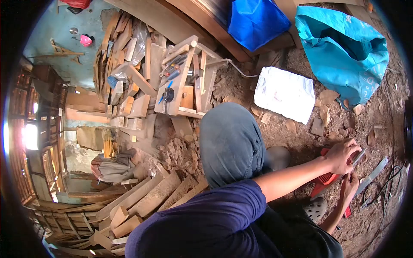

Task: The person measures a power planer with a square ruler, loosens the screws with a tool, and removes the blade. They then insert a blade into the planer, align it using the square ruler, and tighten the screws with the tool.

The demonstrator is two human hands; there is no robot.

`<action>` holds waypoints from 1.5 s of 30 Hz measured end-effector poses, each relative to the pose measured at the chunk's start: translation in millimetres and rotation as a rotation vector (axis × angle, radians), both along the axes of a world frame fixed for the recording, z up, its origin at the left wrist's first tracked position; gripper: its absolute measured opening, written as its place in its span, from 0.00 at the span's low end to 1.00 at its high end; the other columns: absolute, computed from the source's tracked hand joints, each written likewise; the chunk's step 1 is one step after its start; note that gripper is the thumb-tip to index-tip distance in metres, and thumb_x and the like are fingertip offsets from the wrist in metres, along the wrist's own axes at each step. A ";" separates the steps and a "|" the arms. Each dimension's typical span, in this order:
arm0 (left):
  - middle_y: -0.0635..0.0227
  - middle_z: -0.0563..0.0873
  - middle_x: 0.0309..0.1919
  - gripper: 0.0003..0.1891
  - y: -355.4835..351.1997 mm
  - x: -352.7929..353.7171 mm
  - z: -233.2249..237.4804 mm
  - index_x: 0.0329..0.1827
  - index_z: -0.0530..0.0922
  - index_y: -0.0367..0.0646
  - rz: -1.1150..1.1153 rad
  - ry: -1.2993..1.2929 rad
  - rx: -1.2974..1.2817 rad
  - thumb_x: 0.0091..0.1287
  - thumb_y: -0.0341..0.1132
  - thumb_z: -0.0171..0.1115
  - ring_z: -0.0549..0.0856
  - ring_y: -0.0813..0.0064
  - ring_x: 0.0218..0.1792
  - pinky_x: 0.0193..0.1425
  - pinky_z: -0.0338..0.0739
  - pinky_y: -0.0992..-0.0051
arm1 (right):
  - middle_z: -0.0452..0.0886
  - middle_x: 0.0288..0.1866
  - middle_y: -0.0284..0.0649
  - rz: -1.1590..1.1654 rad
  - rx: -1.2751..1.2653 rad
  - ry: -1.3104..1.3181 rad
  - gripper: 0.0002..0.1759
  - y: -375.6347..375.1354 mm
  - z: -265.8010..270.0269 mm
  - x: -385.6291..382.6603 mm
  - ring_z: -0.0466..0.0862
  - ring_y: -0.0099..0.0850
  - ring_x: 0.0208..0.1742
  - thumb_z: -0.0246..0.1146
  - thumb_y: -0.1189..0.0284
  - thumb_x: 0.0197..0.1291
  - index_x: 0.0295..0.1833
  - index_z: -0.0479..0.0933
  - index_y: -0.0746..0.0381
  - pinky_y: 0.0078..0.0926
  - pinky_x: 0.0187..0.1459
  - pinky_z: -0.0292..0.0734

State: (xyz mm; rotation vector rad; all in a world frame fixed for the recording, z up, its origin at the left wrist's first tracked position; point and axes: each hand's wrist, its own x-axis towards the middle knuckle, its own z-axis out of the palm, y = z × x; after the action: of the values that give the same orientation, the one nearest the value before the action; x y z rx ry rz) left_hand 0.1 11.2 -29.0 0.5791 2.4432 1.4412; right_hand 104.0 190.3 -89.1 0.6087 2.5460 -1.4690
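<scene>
My left hand is closed around a narrow, grey metal piece, whose exact kind I cannot make out. Just below it, my right hand has its fingers pressed together near the lower end of that piece; what they grip is hidden. Under and beside both hands lies a red tool with a vented body, largely covered by my left forearm. A long, flat grey metal strip rests on the ground to the right of my right hand.
Near the strip runs a black cable. A white block, a turquoise bag and a blue bag lie beyond my knee. Tools sit on a wooden bench. Planks and wood scraps crowd the left; dry leaves cover the dirt.
</scene>
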 end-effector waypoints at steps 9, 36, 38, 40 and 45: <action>0.54 0.81 0.54 0.32 -1.6 -2.9 -1.6 0.66 0.81 0.46 0.008 0.159 0.048 0.54 0.39 0.76 0.87 0.52 0.55 0.58 0.84 0.57 | 0.89 0.37 0.53 0.079 0.083 -0.027 0.16 2.6 -8.9 1.2 0.86 0.41 0.37 0.69 0.66 0.72 0.50 0.86 0.71 0.41 0.47 0.81; 0.56 0.83 0.56 0.31 -6.9 -9.5 4.5 0.68 0.82 0.42 -0.080 0.102 -0.036 0.56 0.31 0.68 0.87 0.57 0.57 0.68 0.82 0.61 | 0.92 0.40 0.52 -0.060 0.092 -0.055 0.12 -25.0 66.8 -12.6 0.93 0.49 0.46 0.73 0.64 0.67 0.47 0.92 0.62 0.43 0.52 0.86; 0.56 0.83 0.56 0.31 -7.2 -9.0 4.6 0.68 0.81 0.41 -0.086 0.109 -0.036 0.56 0.31 0.68 0.87 0.57 0.57 0.68 0.82 0.61 | 0.93 0.40 0.52 -0.034 0.173 -0.081 0.11 -24.6 64.6 -13.1 0.93 0.49 0.46 0.74 0.66 0.66 0.46 0.92 0.62 0.44 0.52 0.85; 0.55 0.83 0.56 0.31 -6.6 -10.7 6.0 0.68 0.81 0.41 -0.091 0.121 -0.035 0.56 0.31 0.68 0.87 0.57 0.58 0.68 0.82 0.61 | 0.92 0.40 0.53 -0.063 0.113 -0.043 0.11 -23.8 71.9 -12.8 0.93 0.49 0.45 0.74 0.66 0.66 0.46 0.92 0.62 0.45 0.51 0.85; 0.55 0.84 0.59 0.29 -6.6 -8.9 0.2 0.69 0.81 0.40 -0.084 0.116 0.030 0.61 0.30 0.70 0.86 0.56 0.60 0.69 0.81 0.61 | 0.90 0.36 0.53 -0.110 0.096 0.203 0.11 -31.3 47.8 -7.4 0.92 0.45 0.37 0.74 0.66 0.66 0.42 0.90 0.64 0.41 0.43 0.85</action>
State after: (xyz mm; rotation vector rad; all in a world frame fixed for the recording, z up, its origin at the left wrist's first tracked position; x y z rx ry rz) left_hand -8.8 4.6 -28.8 0.7830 2.4549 1.4518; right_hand 96.6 159.0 -41.3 0.6535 2.7934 -1.5224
